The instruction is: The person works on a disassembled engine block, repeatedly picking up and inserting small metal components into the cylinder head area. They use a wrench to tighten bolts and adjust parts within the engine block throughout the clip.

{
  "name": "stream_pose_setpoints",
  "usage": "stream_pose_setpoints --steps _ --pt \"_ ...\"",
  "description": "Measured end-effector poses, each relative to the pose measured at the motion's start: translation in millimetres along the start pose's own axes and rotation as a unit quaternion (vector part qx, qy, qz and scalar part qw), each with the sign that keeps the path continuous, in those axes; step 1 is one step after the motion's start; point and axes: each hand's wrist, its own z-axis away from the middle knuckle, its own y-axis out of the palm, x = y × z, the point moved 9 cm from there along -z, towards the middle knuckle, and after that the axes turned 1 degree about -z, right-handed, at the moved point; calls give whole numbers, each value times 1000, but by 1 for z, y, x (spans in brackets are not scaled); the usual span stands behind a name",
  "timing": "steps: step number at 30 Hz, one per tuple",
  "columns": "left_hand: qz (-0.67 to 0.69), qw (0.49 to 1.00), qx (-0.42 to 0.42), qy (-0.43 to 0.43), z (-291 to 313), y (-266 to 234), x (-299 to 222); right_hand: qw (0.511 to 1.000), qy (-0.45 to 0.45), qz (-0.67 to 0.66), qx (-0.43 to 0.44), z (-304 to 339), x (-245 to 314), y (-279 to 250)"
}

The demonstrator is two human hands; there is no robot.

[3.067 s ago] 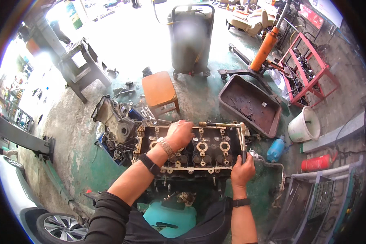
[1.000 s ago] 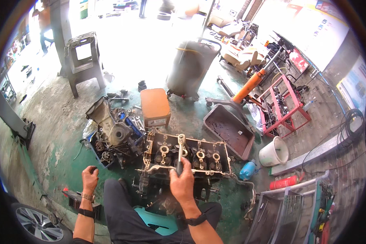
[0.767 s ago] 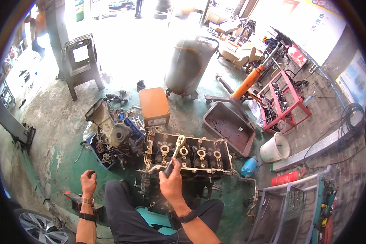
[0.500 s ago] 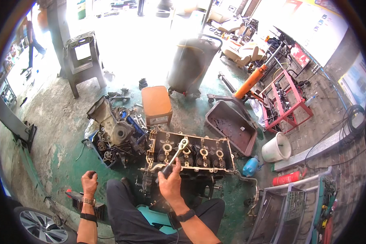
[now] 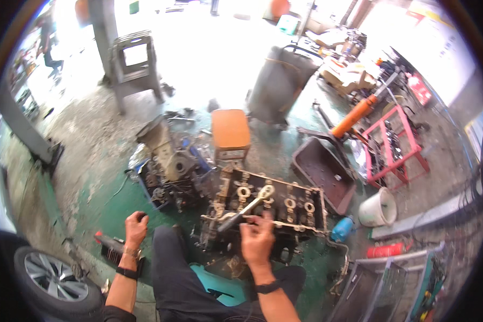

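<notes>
A ratchet wrench [image 5: 245, 211] lies slantwise over the engine block [image 5: 299, 225], its round head toward the far side and its dark handle toward me. Just right of the handle, my right hand [image 5: 258, 242] is raised over the near edge of the block. Its fingers are parted and slightly bent, with the wrench outside them; motion blurs them a little. Off to the left, above a finned dark part [image 5: 112, 252] on the floor, my left hand [image 5: 136, 229] is closed. Something small and dark shows at its fingertips, too small to name.
Left of the block sits a blue crate [image 5: 154, 197] heaped with engine parts. An orange-topped stool [image 5: 231, 129] stands beyond. To the right are a dark tray [image 5: 319, 169], a white bucket [image 5: 378, 208], a blue jug [image 5: 342, 229] and a tool cart [image 5: 383, 287].
My right hand has let go of the ratchet wrench, which now rests on the engine block. My left hand stays closed. The whole view has shifted, with things appearing farther right.
</notes>
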Motion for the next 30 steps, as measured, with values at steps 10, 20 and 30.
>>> stream_pose_setpoints --steps 10,20,30 --pt "-13 999 -15 33 -70 7 4 971 -21 219 -88 -80 -67 -118" --pt "-115 992 38 28 -159 86 18 956 5 228 -185 -88 -103 -114" --pt "-284 950 123 48 -211 198 60 958 62 202 -194 -81 -115 -116"
